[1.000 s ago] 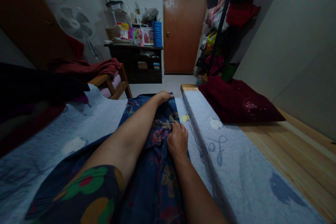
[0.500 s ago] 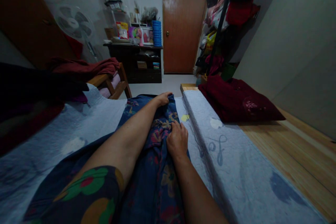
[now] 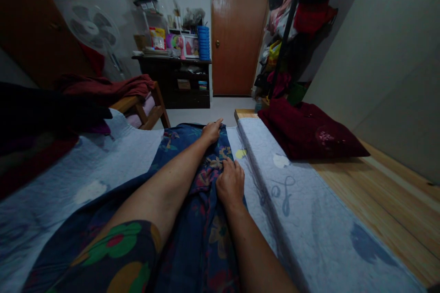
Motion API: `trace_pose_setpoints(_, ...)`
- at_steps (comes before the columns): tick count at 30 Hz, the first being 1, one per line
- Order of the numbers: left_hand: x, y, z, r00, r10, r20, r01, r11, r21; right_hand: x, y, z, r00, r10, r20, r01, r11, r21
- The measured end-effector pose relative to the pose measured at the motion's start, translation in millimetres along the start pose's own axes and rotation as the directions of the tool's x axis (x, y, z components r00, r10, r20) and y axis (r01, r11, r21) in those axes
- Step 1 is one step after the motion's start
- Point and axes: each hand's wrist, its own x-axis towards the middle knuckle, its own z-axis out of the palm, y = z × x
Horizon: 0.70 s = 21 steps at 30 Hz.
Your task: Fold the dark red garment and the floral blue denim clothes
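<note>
A dark blue floral garment point(image 3: 206, 219) lies spread lengthwise over the pale bedding, with a bunched fold near its middle. At the garment's far end, my left hand point(image 3: 211, 132) is closed on the cloth close to its right corner. Nearer to me, my right hand point(image 3: 232, 183) rests at the garment's right edge, its fingers curled over the gathered fabric. My left forearm crosses over the cloth and hides part of it.
A folded maroon garment point(image 3: 309, 130) lies on the wooden boards point(image 3: 364, 192) at right. Dark clothes point(image 3: 44, 110) are heaped at left, beside a wooden chair point(image 3: 154, 112) draped with reddish cloth. Beyond stand a fan point(image 3: 91, 27), a dark shelf point(image 3: 154, 78) and a door point(image 3: 237, 32).
My left hand has shifted slightly at the garment's far corner, its fingers now pointing more up and right. My right hand keeps its place on the cloth. The view has turned slightly.
</note>
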Motion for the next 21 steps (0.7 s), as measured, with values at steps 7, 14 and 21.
trace_pose_setpoints(7, -34.3, 24.5, 0.6, 0.958, 0.259, 0.125, -0.287, 0.894, 0.345, 1.3, -0.7, -1.2, 1.000, 0.004, 0.007, -0.004, 1.000, 0.001)
trace_pose_setpoints(14, -49.5, 22.9, 18.5, 0.906, 0.162, 0.390, -0.307, 0.888, 0.343, -0.1, -0.6, -2.1, 1.000, -0.003, 0.020, 0.002, 1.000, 0.022)
trace_pose_setpoints(21, -45.6, 16.9, 22.7, 0.924, 0.238, 0.299, -0.337, 0.875, 0.347, 4.6, 3.2, -1.0, 0.998, -0.046, -0.043, 0.051, 0.992, 0.119)
